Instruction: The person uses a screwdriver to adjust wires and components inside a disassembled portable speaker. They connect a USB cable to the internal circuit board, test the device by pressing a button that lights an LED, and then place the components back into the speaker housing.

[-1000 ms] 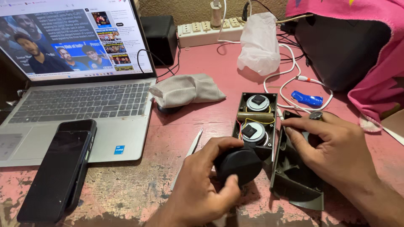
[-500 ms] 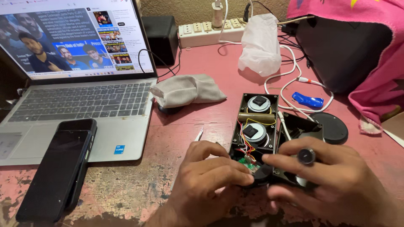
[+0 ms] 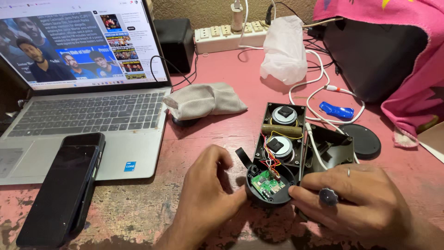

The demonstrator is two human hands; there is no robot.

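Opened black speaker on pink tabletop, near centre, green circuit board exposed; left hand and right hand fingers gripping its near round end; laptop far left

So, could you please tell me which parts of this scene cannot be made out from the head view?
- Left hand fingertips: hidden behind the opened speaker, so its grip is unclear.
- Right hand: covers the speaker's lower right corner.
- Circuit board: parts too small to identify.
- Phone: dark screen.
- Black box: partly under pink cloth.
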